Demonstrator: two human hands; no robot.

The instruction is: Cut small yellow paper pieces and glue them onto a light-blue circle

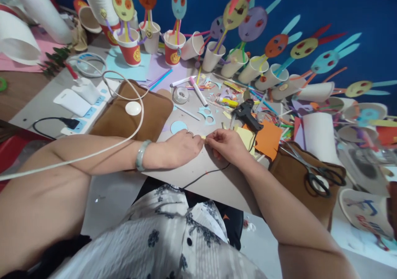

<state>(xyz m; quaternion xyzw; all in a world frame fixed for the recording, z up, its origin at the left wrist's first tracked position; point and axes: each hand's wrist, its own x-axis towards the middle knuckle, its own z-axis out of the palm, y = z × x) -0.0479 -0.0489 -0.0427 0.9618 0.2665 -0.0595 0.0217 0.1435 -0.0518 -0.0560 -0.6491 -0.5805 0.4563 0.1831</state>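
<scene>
Yellow scrap (pixel 203 138), tiny, is pinched where the narrowed fingertips of the left hand (pixel 181 148) and right hand (pixel 228 145) meet, left of the glue gun (pixel 249 114); orange paper (pixel 269 140) lies just right of that gun, a blue disc (pixel 179 126) well left.

Open tabletop (pixel 192 170) at near edge, black cable (pixel 217 170) across it, glue gun (pixel 249 115) and cups (pixel 213 59) blocking beyond

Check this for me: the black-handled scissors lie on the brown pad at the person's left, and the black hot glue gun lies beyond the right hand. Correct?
Not quite: the head view shows the black-handled scissors on the brown pad at the person's right. The black hot glue gun does lie beyond the right hand.
</scene>
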